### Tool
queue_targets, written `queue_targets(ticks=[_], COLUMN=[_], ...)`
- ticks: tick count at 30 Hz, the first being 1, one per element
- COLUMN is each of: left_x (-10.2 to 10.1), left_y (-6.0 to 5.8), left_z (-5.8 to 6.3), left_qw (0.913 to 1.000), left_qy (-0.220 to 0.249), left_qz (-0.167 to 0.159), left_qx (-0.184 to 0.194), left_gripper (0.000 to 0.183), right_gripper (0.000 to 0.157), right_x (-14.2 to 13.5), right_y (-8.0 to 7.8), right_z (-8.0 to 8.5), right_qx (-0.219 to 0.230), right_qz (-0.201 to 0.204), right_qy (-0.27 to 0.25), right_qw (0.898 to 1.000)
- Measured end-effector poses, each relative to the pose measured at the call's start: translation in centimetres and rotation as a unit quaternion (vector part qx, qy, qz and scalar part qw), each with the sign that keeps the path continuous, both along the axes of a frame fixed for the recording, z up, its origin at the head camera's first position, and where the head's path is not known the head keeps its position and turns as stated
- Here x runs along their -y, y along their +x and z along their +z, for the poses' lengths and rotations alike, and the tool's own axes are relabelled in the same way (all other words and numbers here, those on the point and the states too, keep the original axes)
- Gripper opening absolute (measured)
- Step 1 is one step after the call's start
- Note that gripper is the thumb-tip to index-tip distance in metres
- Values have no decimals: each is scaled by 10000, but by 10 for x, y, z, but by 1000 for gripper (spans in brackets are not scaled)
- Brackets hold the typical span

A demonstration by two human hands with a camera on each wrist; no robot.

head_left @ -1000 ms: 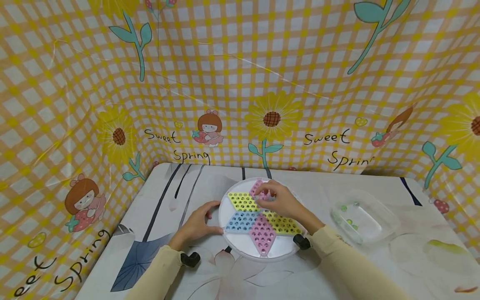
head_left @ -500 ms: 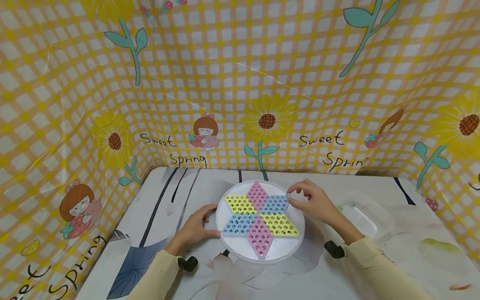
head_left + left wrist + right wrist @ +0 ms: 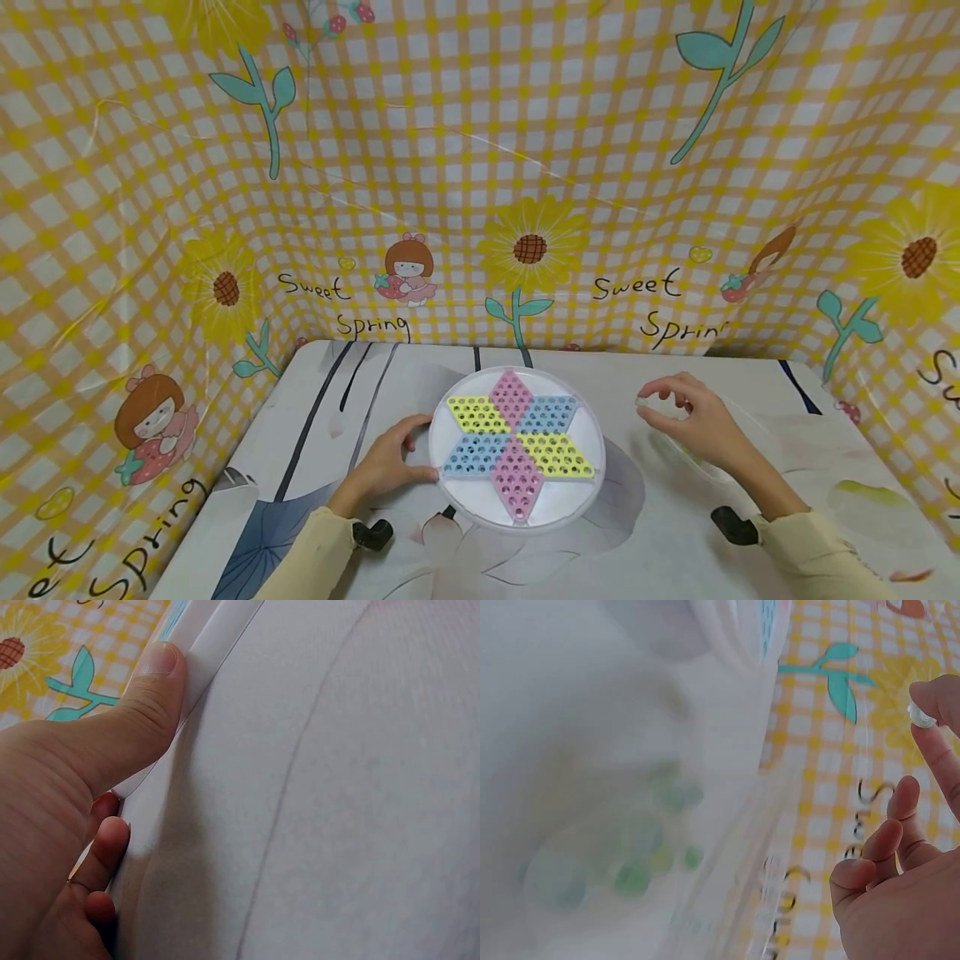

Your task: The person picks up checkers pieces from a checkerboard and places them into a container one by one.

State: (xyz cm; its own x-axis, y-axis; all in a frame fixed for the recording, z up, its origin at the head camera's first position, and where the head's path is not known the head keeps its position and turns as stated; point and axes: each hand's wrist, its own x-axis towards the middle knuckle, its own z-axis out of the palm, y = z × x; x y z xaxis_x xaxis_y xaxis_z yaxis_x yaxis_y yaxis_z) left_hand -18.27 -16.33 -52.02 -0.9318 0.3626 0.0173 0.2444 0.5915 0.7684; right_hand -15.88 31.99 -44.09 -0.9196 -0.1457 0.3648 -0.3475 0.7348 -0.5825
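Observation:
A round white Chinese checkers board (image 3: 557, 497) carries a star of pink, yellow and blue triangles with small holes. My left hand (image 3: 384, 465) holds the board's left rim steady; in the left wrist view its thumb (image 3: 146, 701) lies against the white rim, with other fingertips bent low beside it. To the right of the board, my right hand (image 3: 693, 419) pinches a clear marble (image 3: 921, 715) between thumb and index finger. The other right fingers (image 3: 885, 844) are loosely bent. That hand is over the near-left part of a clear plastic box (image 3: 731, 847), partly hiding it in the head view.
Several green and pale marbles (image 3: 634, 877) show blurred in the box. The table (image 3: 570, 567) has a printed grey and white cover. A yellow checked cloth (image 3: 450, 167) with sunflowers rises behind the table and along both sides.
My right hand has moved right, from over the board's upper part to beside the plastic box, with the marble visible at its fingertips. The left hand stays at the board's rim.

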Motion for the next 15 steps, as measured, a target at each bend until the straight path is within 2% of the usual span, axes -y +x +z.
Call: queue_targets(ticks=[9, 15], left_x=[0, 0], left_y=[0, -1], left_z=[-1, -2], left_qw=[10000, 10000], left_qy=[-11, -10], left_qz=[4, 12], left_qx=[-15, -3], left_gripper=[91, 91], right_gripper=[19, 20], right_x=[-44, -58], right_y=[18, 25], right_z=[-12, -18], right_qx=[143, -16], right_qz=[-549, -837], right_qy=[88, 54], right_qw=[9984, 9965])
